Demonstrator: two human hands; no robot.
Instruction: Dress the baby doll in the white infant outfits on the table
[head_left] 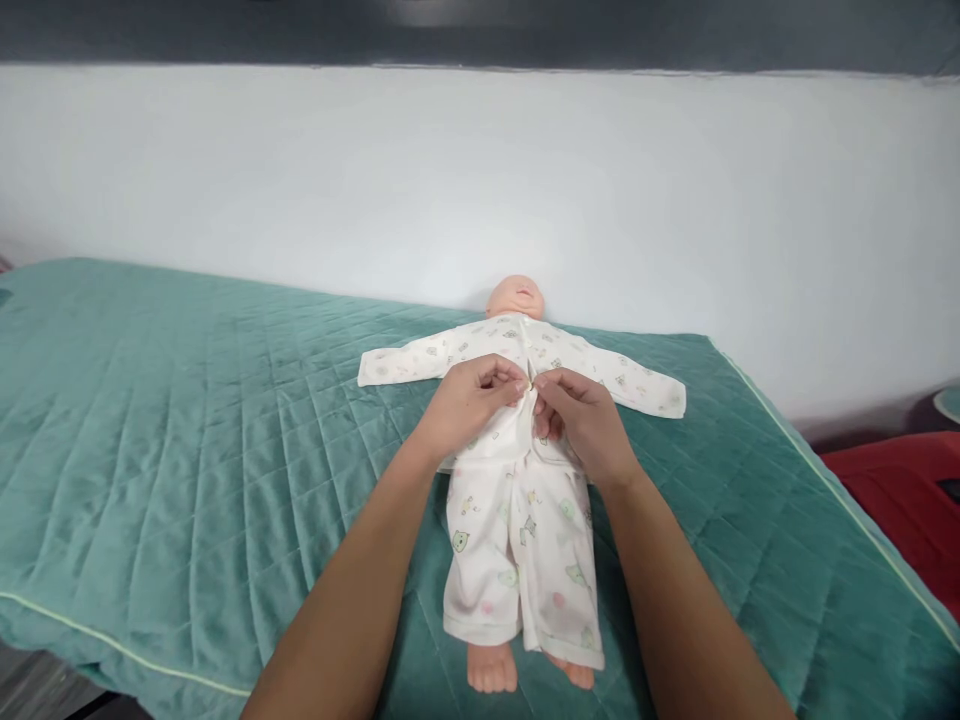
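A baby doll [516, 296] lies on its back, head toward the wall and feet toward me. It wears a white printed long-sleeved top [480, 342] with both sleeves spread wide, and matching trousers [484, 540]. Over the chest, my left hand [480, 395] pinches one front edge of the top. My right hand [581, 410] pinches the opposite edge, its fingertips almost meeting those of the left. A small fastening seems to sit between the fingertips, too small to make out. Below the hands the two front edges run down close together. The doll's bare feet [492, 668] stick out of the trouser legs.
The doll rests on a green quilted cover [225, 440] with pale piping along its edges. A white wall [300, 180] with a dark band above stands behind it. At the right, past the cover's edge, is a red object [900, 500].
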